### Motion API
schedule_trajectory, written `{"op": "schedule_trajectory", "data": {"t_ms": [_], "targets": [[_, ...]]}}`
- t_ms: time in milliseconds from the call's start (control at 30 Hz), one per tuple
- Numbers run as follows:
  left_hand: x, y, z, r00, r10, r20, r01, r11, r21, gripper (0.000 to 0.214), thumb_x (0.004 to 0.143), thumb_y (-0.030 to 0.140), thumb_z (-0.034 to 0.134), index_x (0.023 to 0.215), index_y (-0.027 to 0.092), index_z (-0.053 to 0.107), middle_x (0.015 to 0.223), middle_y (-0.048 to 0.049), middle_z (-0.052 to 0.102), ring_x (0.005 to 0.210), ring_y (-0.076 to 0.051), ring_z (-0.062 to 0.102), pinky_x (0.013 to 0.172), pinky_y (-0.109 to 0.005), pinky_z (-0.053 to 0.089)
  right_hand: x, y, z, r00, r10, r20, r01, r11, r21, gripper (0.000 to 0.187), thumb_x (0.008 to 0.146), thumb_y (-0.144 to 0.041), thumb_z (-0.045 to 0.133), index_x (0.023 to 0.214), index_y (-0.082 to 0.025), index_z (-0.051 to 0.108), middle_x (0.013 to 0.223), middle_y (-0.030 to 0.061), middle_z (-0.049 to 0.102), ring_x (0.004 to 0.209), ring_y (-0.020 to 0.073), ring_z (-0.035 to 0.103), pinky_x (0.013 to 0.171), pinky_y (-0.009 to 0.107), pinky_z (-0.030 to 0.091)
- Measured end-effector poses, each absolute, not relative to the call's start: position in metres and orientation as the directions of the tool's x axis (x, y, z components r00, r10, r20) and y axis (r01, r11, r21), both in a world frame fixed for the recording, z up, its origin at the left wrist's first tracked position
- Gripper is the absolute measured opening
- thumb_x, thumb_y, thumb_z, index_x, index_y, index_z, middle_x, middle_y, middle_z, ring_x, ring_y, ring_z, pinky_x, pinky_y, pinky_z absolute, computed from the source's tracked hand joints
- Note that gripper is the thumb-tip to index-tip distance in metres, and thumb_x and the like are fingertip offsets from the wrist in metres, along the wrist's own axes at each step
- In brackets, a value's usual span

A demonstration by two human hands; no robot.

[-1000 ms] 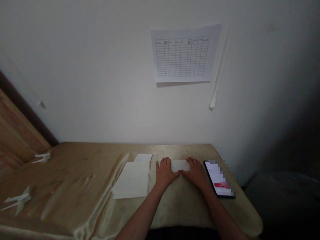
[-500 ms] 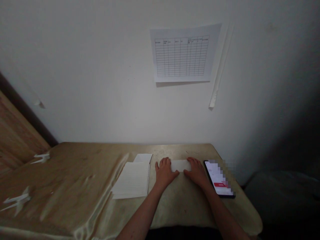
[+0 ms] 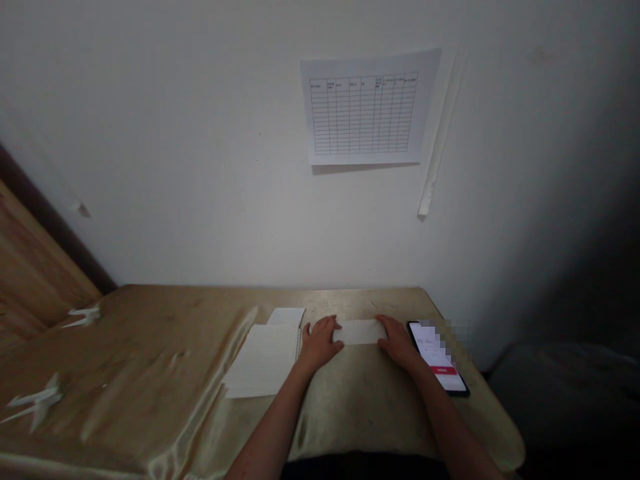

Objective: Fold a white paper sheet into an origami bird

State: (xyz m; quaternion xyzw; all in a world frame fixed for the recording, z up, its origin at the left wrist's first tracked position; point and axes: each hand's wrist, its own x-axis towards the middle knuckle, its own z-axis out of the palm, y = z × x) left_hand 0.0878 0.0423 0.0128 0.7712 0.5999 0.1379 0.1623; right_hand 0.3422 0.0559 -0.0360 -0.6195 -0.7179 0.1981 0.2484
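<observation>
A small white rectangle of paper, seemingly folded, lies flat on the cloth-covered table between my hands. My left hand grips its left end, thumb at the near edge and fingers at the far one. At the opposite end my right hand has the paper in the same kind of hold. Just left of my left hand is a spiral notebook with blank pages, and another white sheet sticks out behind it.
A phone with a lit screen lies to the right of my right hand. Two folded white paper figures, a near one and a far one, rest on the left. A printed table sheet hangs on the wall behind.
My left hand has shifted a little left and my right hand slightly right. More of the paper's middle shows between them.
</observation>
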Motion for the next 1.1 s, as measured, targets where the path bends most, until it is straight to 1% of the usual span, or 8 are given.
{"op": "schedule_trajectory", "data": {"t_ms": [167,367,533,633,767,867,967,1100], "targets": [[0.079,0.045,0.01,0.279,0.96,0.013,0.862,-0.257,0.437,0.042,0.079,0.028,0.059,0.121,0.032,0.057,0.155,0.0005,0.043,0.143,-0.023,0.036,0.118,-0.06,0.014,0.347,0.059,-0.039,-0.117,0.985,0.128,0.772,0.171,-0.612,0.073,0.068,-0.009,0.047,0.14,-0.015,0.047,0.147,0.0099,0.048,0.138,0.0206,0.039,0.118,0.038,0.027],[0.076,0.046,0.008,0.279,0.959,0.041,0.845,-0.266,0.463,0.044,0.078,0.024,0.059,0.121,0.033,0.059,0.154,0.0006,0.045,0.142,-0.024,0.038,0.118,-0.06,0.014,0.348,0.059,-0.04,-0.124,0.981,0.146,0.761,0.189,-0.62,0.075,0.064,-0.004,0.039,0.136,-0.018,0.053,0.145,0.0056,0.051,0.137,0.017,0.041,0.119,0.036,0.026],[0.081,0.042,0.012,0.217,0.974,0.061,0.855,-0.22,0.47,0.039,0.079,0.024,0.057,0.116,0.034,0.063,0.15,0.0029,0.05,0.141,-0.022,0.041,0.119,-0.057,0.017,0.345,0.057,-0.041,-0.117,0.973,0.198,0.765,0.216,-0.607,0.064,0.071,-0.005,0.035,0.128,-0.018,0.062,0.144,0.0047,0.053,0.137,0.0155,0.041,0.117,0.035,0.028],[0.088,0.038,0.012,0.183,0.978,0.102,0.871,-0.21,0.444,0.032,0.082,0.03,0.057,0.113,0.032,0.064,0.148,0.002,0.052,0.139,-0.023,0.043,0.117,-0.058,0.019,0.34,0.055,-0.038,-0.107,0.974,0.201,0.79,0.205,-0.577,0.053,0.079,-0.012,0.038,0.126,-0.017,0.063,0.143,0.006,0.053,0.136,0.0181,0.042,0.116,0.036,0.029],[0.1,0.034,0.009,0.179,0.97,0.162,0.903,-0.228,0.365,0.038,0.08,0.042,0.062,0.115,0.028,0.061,0.147,-0.0033,0.052,0.138,-0.028,0.042,0.117,-0.061,0.018,0.332,0.05,-0.033,-0.092,0.976,0.196,0.836,0.182,-0.518,0.047,0.082,-0.025,0.049,0.126,-0.016,0.061,0.142,0.0082,0.053,0.135,0.0219,0.043,0.116,0.036,0.029],[0.109,0.032,0.007,0.149,0.969,0.195,0.919,-0.208,0.334,0.041,0.079,0.048,0.063,0.114,0.026,0.06,0.144,-0.0065,0.053,0.137,-0.029,0.042,0.117,-0.063,0.017,0.326,0.046,-0.03,-0.068,0.974,0.215,0.858,0.168,-0.486,0.049,0.082,-0.036,0.056,0.127,-0.017,0.06,0.142,0.009,0.053,0.134,0.0244,0.043,0.115,0.037,0.03],[0.115,0.032,0.005,0.119,0.97,0.214,0.932,-0.183,0.313,0.045,0.079,0.054,0.062,0.114,0.025,0.059,0.142,-0.0087,0.054,0.135,-0.031,0.043,0.116,-0.064,0.018,0.32,0.042,-0.028,-0.049,0.97,0.237,0.878,0.155,-0.452,0.052,0.08,-0.041,0.06,0.127,-0.018,0.058,0.141,0.0099,0.053,0.134,0.0263,0.043,0.114,0.038,0.03],[0.123,0.031,0.003,0.092,0.972,0.215,0.944,-0.154,0.292,0.058,0.078,0.06,0.061,0.122,0.024,0.057,0.143,-0.0111,0.051,0.136,-0.035,0.04,0.116,-0.066,0.017,0.313,0.04,-0.026,0.006,0.973,0.23,0.894,0.098,-0.438,0.058,0.078,-0.047,0.063,0.127,-0.018,0.055,0.139,0.0117,0.054,0.133,0.0282,0.044,0.113,0.039,0.03]]}}
